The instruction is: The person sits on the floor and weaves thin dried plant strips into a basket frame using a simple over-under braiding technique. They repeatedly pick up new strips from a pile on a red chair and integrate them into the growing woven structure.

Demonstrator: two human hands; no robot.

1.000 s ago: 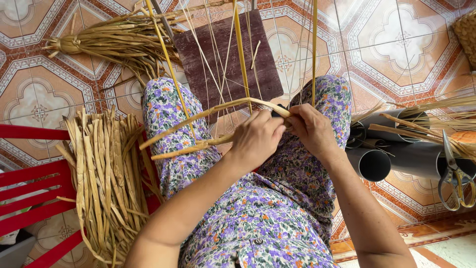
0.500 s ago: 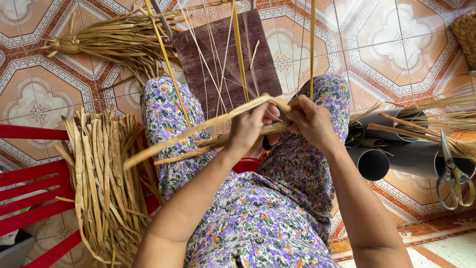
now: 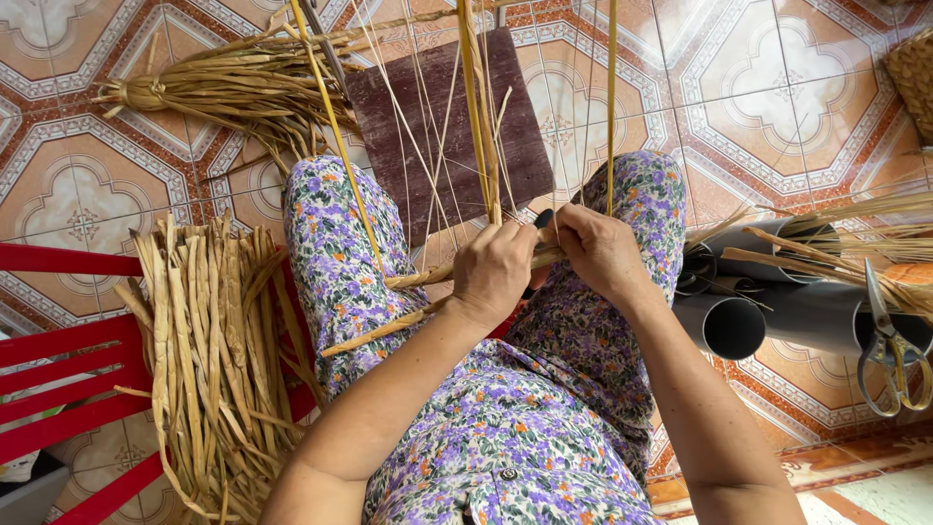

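Left grip: left hand (image 3: 496, 267) fingers closed on the flat dried strands (image 3: 428, 277) that cross the lap.
Right grip: right hand (image 3: 598, 251) clamped on the same strands, just beside the left; thumbs nearly meeting.
Strands: run from the hands down-left over the left knee; thin upright strands (image 3: 476, 107) rise from the hands toward the top edge.
Containers: grey plastic tubes (image 3: 768, 311) lie on the floor at the right, open mouths facing the viewer; dried stalks (image 3: 836, 233) poke out of them. Woven basket (image 3: 914, 68) partly visible at the top right corner, contents hidden.
Scissors: scissors (image 3: 889, 355) rest on the tubes near the right edge.
Left side: bundle of dried strips (image 3: 209, 350) lies on a red slatted chair (image 3: 58, 379).
Far side: tied bundle (image 3: 224, 87) lies on the tiled floor (image 3: 758, 87) beside a dark board (image 3: 437, 126).
Open room: bare tiles beyond the knees, upper right.
Pose: both forearms angle inward, wrists above the knees.
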